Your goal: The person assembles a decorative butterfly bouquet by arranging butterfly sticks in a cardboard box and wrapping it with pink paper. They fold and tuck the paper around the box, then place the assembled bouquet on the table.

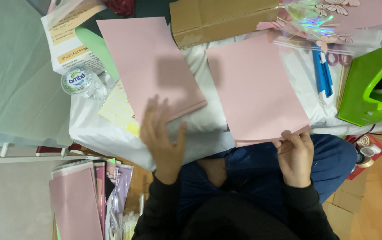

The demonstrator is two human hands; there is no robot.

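Pink, matte card stock is lying in two rectangular stacks on a white, wrinkled plastic sheet [200, 129]. The right hand [295, 155] is pinching the near edge of the right pink stack [255, 89], fingers curled around the corner, thumb on top. The left hand [162, 133] is spreading flat, fingers splayed and released, fingertips overlapping the near edge of the left pink stack [148, 62]; the hand is motion-blurred, so contact cannot be confirmed. Just left of those fingertips, a pale yellow lined sheet [119, 111] is lying, and beyond it a clear bottle with a round cap [77, 80] is standing. Far right of the right fingers, a glossy green plastic tool [366, 89] is sitting.
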